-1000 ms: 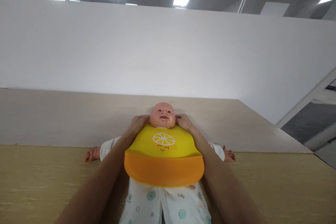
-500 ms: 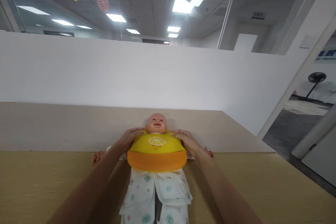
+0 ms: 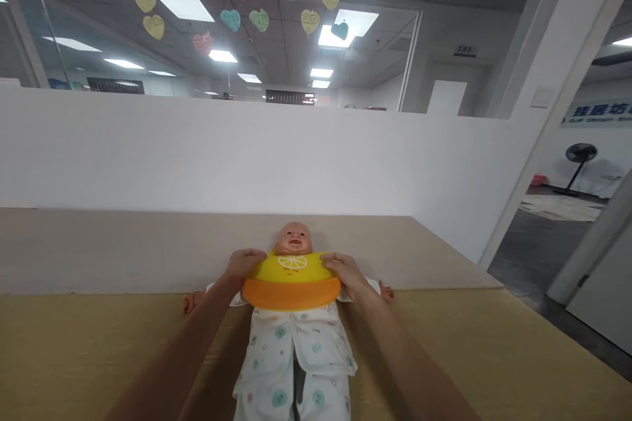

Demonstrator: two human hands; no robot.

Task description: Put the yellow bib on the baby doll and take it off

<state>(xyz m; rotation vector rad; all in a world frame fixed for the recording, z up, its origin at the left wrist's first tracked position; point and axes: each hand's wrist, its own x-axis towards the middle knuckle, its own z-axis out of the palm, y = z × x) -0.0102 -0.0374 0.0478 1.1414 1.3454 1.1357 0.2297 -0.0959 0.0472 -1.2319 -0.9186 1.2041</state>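
Note:
A baby doll [image 3: 295, 239] lies on its back, head away from me, dressed in a white printed outfit [image 3: 296, 348] with its arms out to the sides. Across its chest is a yellow bib [image 3: 271, 270] with a white citrus slice and an orange pocket [image 3: 291, 295] along the bottom. My left hand [image 3: 245, 263] grips the bib's upper left edge, fingers closed over it. At the upper right edge, my right hand [image 3: 342, 268] pinches the bib the same way. The bib's top edge runs nearly straight below the doll's chin, cutting off the top of the citrus slice.
The doll rests on a wooden tabletop [image 3: 99, 355] with a greyish strip [image 3: 123, 250] at the back. Behind stands a white half wall [image 3: 222, 158] with glass above, dotted with heart-shaped notes. To the right, a doorway shows a black fan [image 3: 581, 153].
The bib's upper part has come away from around the neck and its top edge now lies lower and straighter. Both hands have closed on its edges. The camera view has tilted upward.

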